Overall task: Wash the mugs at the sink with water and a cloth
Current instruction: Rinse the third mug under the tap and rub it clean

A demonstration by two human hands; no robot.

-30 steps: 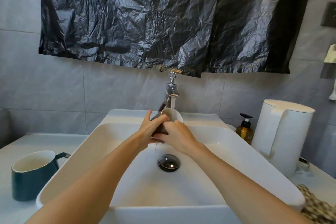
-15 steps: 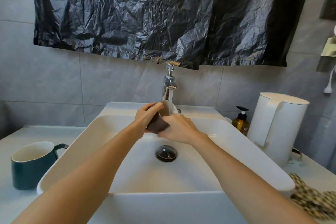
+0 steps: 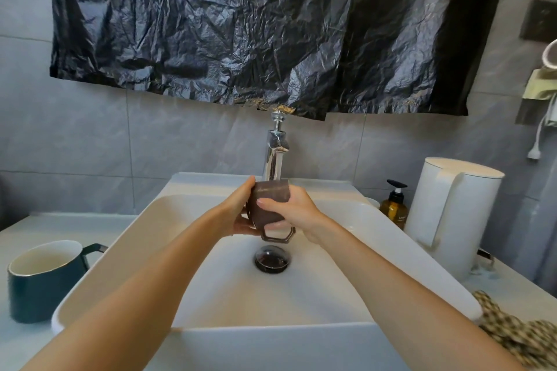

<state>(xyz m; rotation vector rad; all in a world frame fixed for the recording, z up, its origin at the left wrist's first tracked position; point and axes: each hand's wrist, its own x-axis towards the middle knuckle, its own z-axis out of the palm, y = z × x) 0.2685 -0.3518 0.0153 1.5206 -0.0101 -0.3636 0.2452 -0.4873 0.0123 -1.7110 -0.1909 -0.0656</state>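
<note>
We're holding the brown mug (image 3: 271,191) mid-frame over the sink (image 3: 241,295), just below the tap (image 3: 275,156), left hand (image 3: 238,215) and right hand (image 3: 298,212) fingers curled round it. Green mug (image 3: 42,283) sits lower left.

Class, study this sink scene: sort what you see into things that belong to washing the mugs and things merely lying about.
Belongs to the job:
brown mug, gripped by left hand and right hand
green mug
tap
sink
checked cloth

Just lying about:
pump bottle
white jug
black plastic sheet
</note>
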